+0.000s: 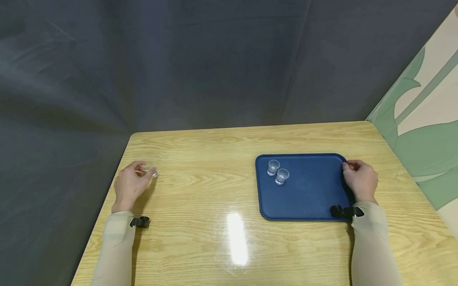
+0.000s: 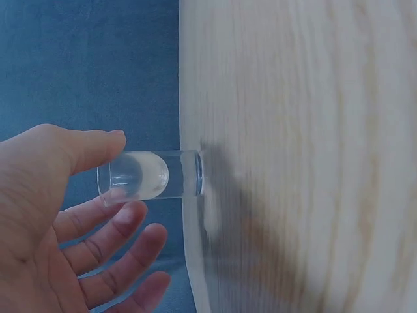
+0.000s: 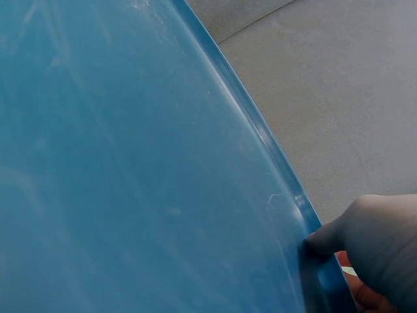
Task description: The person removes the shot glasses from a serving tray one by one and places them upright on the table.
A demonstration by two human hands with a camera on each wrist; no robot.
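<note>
My left hand (image 1: 129, 186) pinches a small clear shot glass (image 1: 154, 173) between thumb and fingers, over the left side of the table. In the left wrist view the thumb and forefinger hold the glass (image 2: 179, 173) near its rim, the other fingers spread below. Its thick base points at the wooden tabletop, right at the surface. At the right, my right hand (image 1: 362, 180) grips the right rim of a blue tray (image 1: 307, 198), thumb over the edge and fingers beneath. Two similar glasses, one farther back (image 1: 273, 167) and one nearer (image 1: 282, 176), stand upright on the tray's left part, close together.
The wooden table (image 1: 200, 190) has its left edge just beside my left hand. A dark cloth (image 1: 214, 63) hangs behind and to the left of it. A green and cream patterned surface (image 1: 425, 143) lies beyond the right edge.
</note>
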